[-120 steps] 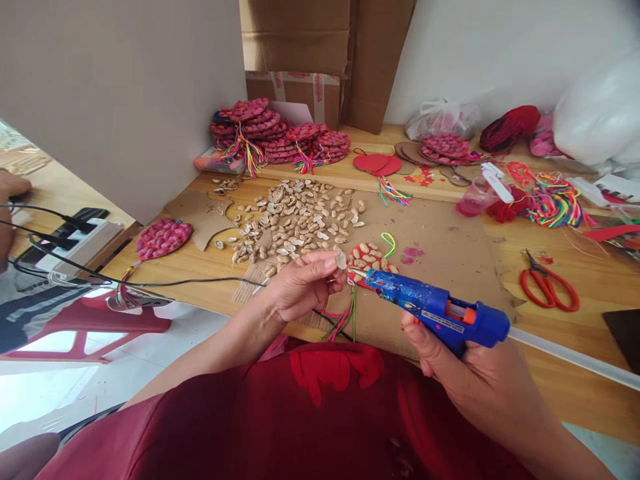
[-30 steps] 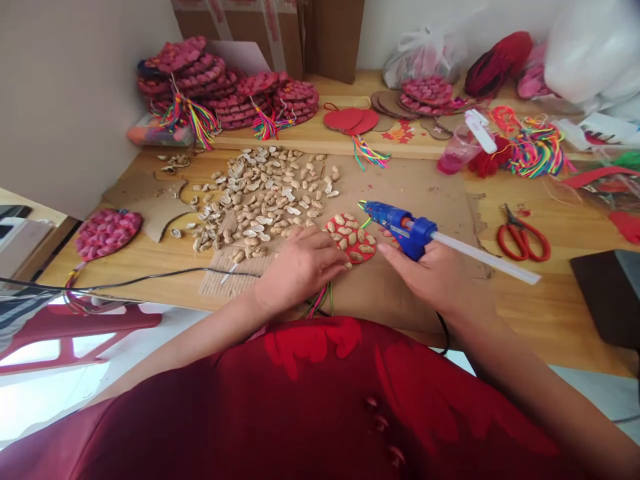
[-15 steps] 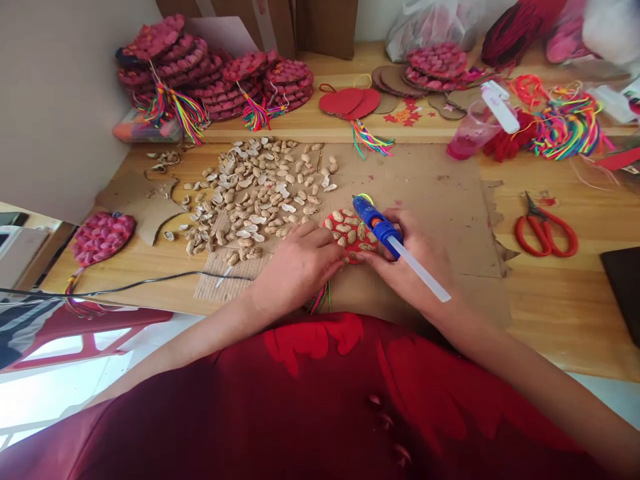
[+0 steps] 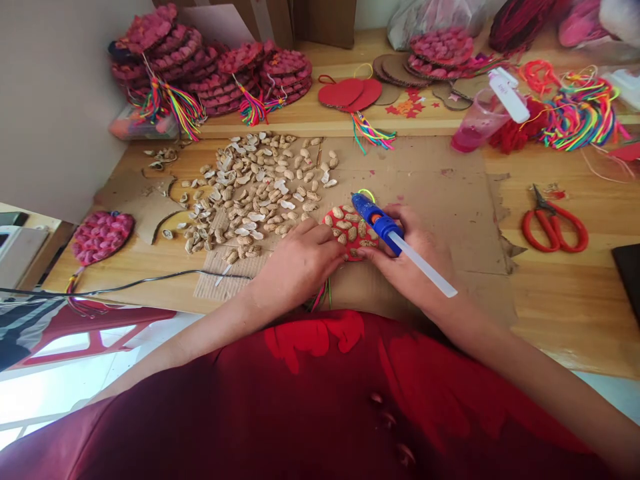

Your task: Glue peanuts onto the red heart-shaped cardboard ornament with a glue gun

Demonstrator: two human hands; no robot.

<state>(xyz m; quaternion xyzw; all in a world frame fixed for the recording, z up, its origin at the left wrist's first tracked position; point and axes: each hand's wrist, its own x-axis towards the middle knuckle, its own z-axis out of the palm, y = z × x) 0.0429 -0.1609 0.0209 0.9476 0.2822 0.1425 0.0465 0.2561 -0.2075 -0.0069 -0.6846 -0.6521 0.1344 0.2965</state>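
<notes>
A red disc (image 4: 355,231) with peanut shells stuck over its face lies on the cardboard in front of me, a yellow loop at its top. My right hand (image 4: 415,250) is wrapped round a blue glue gun (image 4: 376,220), which has a long white glue stick in its back. The nozzle points up and left above the disc, and the thumb reaches the disc's lower edge. My left hand (image 4: 307,257) is closed at the disc's lower left, fingertips pressed together near the rim; what they pinch is hidden. Coloured tassel threads (image 4: 323,295) hang below it.
Loose peanut shells (image 4: 255,187) spread left of the disc. Scissors (image 4: 554,223) lie at the right. Along the back shelf stand stacked pink discs (image 4: 163,63), red discs (image 4: 350,95), a cup of pink liquid (image 4: 473,127) and tassels (image 4: 580,113). A black cable (image 4: 125,287) crosses the left.
The camera view has shifted slightly. Both hands and the glue gun keep almost the same places around the red disc.
</notes>
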